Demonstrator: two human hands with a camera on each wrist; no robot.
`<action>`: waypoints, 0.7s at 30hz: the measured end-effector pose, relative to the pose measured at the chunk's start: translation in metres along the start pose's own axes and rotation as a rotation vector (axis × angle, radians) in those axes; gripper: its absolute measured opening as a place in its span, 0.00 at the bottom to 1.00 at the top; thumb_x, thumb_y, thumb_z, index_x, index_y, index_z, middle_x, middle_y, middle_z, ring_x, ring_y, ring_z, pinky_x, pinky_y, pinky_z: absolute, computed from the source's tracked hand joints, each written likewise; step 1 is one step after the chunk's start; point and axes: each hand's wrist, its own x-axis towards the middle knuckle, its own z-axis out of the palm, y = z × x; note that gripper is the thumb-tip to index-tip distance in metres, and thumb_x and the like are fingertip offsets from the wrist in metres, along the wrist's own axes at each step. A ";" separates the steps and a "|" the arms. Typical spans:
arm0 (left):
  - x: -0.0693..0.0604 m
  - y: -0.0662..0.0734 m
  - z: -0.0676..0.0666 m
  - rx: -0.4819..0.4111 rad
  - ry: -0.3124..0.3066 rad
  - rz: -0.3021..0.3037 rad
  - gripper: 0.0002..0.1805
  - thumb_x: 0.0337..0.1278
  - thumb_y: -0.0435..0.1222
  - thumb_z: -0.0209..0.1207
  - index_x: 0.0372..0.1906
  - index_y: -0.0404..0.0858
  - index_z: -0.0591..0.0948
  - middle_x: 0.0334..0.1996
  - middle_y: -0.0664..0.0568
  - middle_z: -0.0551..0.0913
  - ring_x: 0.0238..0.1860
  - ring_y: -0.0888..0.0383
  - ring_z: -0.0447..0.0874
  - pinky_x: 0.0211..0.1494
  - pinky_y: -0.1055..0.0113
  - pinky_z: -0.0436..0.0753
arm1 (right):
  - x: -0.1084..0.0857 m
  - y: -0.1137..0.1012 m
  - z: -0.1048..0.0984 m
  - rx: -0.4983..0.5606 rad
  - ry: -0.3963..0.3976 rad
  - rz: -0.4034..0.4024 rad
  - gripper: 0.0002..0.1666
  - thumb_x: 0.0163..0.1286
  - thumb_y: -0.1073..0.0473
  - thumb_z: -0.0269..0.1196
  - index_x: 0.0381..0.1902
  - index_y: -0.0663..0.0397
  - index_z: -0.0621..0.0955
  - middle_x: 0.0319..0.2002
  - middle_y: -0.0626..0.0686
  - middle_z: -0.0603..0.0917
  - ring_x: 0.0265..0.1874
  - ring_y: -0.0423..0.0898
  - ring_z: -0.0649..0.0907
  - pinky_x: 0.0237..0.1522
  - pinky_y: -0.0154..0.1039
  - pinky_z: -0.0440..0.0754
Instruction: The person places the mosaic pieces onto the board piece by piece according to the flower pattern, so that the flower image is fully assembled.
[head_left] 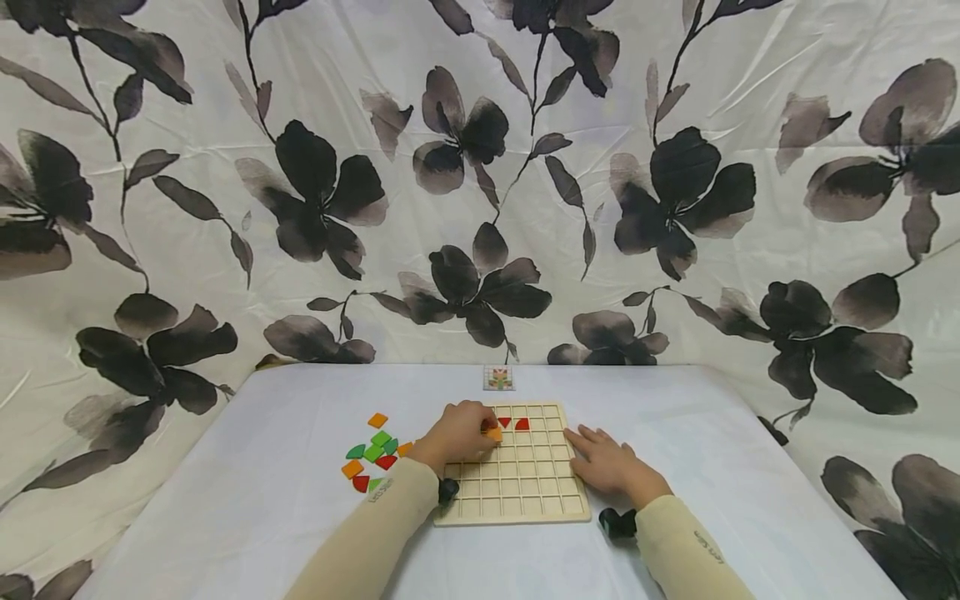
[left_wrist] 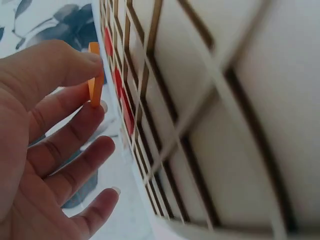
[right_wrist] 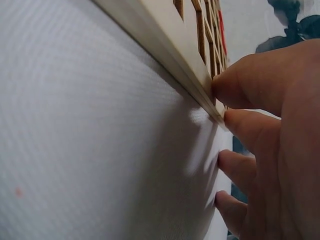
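Several loose pieces point(head_left: 373, 452) beside gridded board point(head_left: 513, 505)

Floral curtain point(head_left: 480, 200) behind white table point(head_left: 225, 508)

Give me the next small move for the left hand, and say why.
Probably lower the orange piece into a bare cell near the red pieces: the left hand pinches it close to the board but apart from it, red pieces already sit in cells, and the right hand touches the board's edge, which may help steady it.
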 end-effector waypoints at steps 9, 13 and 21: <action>0.010 0.010 0.012 0.084 0.009 0.024 0.08 0.53 0.40 0.66 0.38 0.44 0.85 0.33 0.58 0.84 0.40 0.56 0.78 0.52 0.51 0.70 | 0.000 0.001 0.002 0.007 0.004 -0.003 0.33 0.73 0.49 0.48 0.74 0.46 0.62 0.75 0.58 0.59 0.74 0.65 0.56 0.65 0.74 0.50; 0.013 0.012 0.013 0.128 -0.007 0.019 0.07 0.55 0.40 0.66 0.39 0.44 0.85 0.33 0.58 0.83 0.41 0.55 0.77 0.52 0.51 0.71 | 0.001 0.002 0.004 0.008 0.011 -0.003 0.33 0.73 0.49 0.49 0.74 0.46 0.62 0.75 0.58 0.59 0.74 0.65 0.56 0.65 0.74 0.50; 0.015 0.018 0.012 0.130 -0.045 0.008 0.07 0.57 0.38 0.64 0.39 0.45 0.88 0.40 0.56 0.87 0.47 0.52 0.80 0.57 0.47 0.71 | 0.003 0.004 0.004 0.001 0.014 -0.005 0.33 0.73 0.49 0.49 0.74 0.46 0.62 0.74 0.58 0.60 0.73 0.65 0.57 0.65 0.74 0.50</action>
